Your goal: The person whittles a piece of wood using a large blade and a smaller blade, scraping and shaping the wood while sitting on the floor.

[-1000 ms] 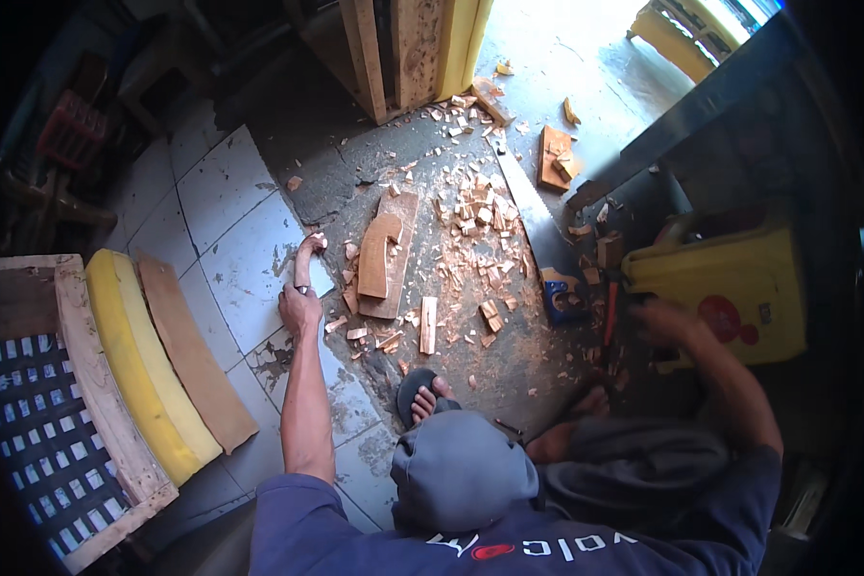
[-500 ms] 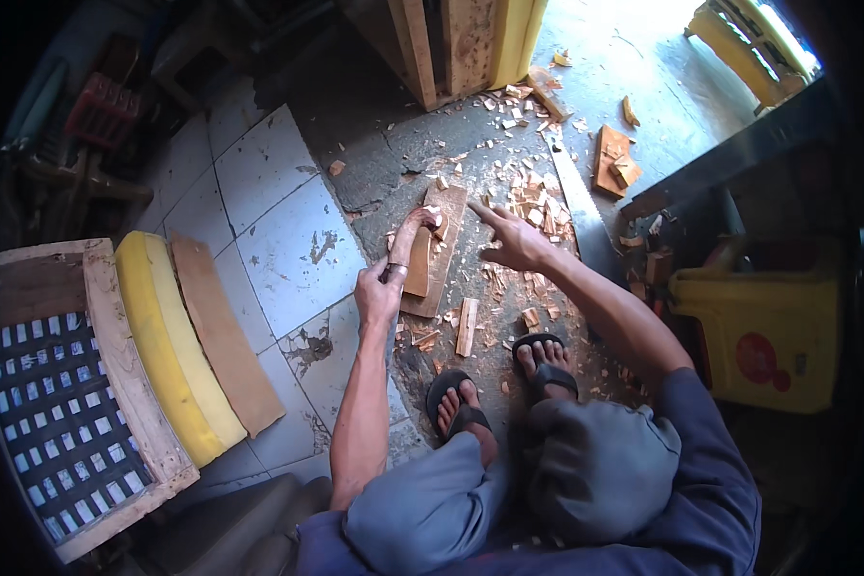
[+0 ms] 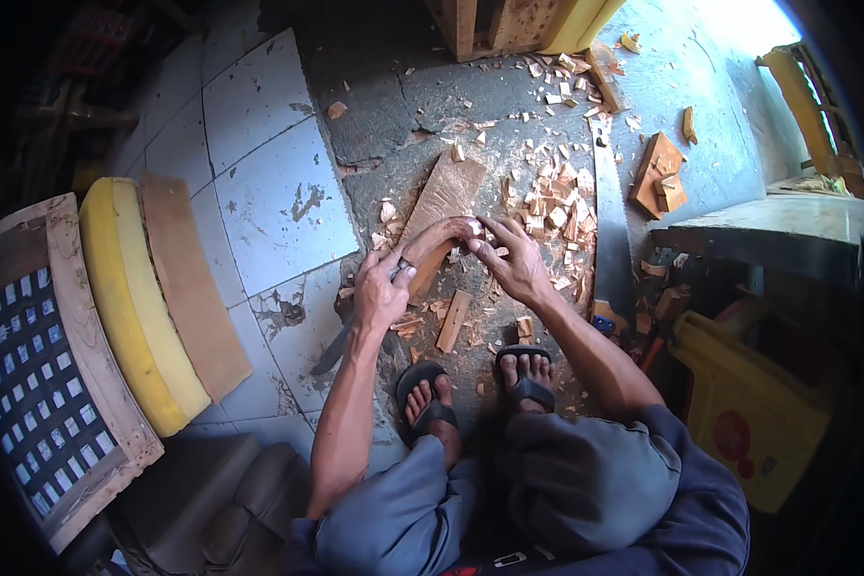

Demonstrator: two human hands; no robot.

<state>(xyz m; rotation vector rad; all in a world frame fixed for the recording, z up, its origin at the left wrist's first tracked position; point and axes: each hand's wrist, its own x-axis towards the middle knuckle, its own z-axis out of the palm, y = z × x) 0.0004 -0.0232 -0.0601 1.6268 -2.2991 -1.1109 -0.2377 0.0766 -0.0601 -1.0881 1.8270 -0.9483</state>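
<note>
A large knife with a curved wooden handle (image 3: 440,233) lies across my two hands. My left hand (image 3: 382,288) is closed round it near the dark ring where handle and blade meet. The dark blade (image 3: 334,351) shows below that hand, pointing back toward me. At the handle's pale, chipped end, my right hand (image 3: 514,257) pinches with thumb and fingers. Beneath them a flat wooden board (image 3: 451,184) rests on the floor, with a smaller wood block (image 3: 434,272) partly hidden by the handle. A short wood strip (image 3: 454,322) lies nearer my feet.
Wood chips (image 3: 562,202) litter the floor. To the right are a handsaw (image 3: 612,221), a brown block (image 3: 659,178) and a yellow container (image 3: 758,394). A yellow foam strip (image 3: 139,307) and a webbed wooden frame (image 3: 96,355) stand left. A wooden frame (image 3: 509,34) stands ahead.
My right hand, held apart with its fingers stretched, has come onto the handle's end. The handle has tilted to the right, and more of the blade shows. The whole view has shifted.
</note>
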